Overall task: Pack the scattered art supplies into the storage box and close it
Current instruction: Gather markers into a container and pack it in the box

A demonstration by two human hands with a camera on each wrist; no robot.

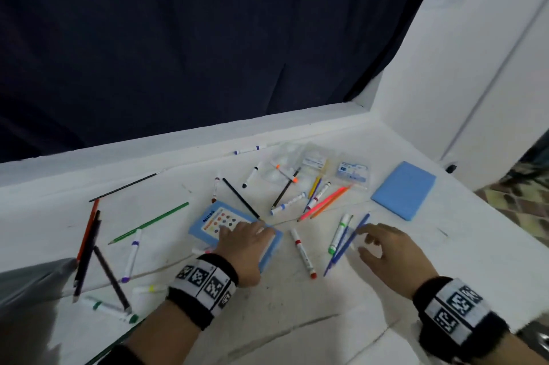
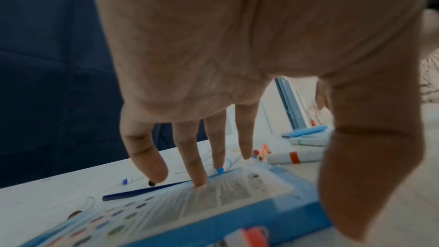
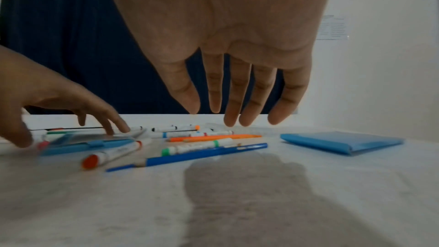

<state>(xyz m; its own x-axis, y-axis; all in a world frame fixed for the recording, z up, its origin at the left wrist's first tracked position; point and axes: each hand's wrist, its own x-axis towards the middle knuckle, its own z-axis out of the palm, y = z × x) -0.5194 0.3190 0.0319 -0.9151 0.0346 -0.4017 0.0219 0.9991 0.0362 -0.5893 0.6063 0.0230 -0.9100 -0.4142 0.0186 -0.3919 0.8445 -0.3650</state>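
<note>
The light blue storage box [image 1: 214,220] with a colour-dot label lies flat and closed on the white table. My left hand [image 1: 252,238] rests on its lid, fingertips [image 2: 198,181] pressing the far part, thumb over the near right edge. My right hand [image 1: 383,243] hovers spread above the table, holding nothing, just right of a blue pencil [image 1: 347,243] and a green-capped marker [image 1: 338,232]. A red-capped marker [image 1: 303,253] lies between the hands. More markers and pencils [image 1: 297,195] are scattered behind the box, and several pencils [image 1: 89,246] and markers lie at the left.
A flat blue pad [image 1: 404,189] lies at the right, with two small clear cases [image 1: 353,171] behind the pens. A raised white ledge [image 1: 178,139] and dark curtain bound the back; a white wall [image 1: 475,67] stands at the right. A grey object [image 1: 29,281] sits at the left edge.
</note>
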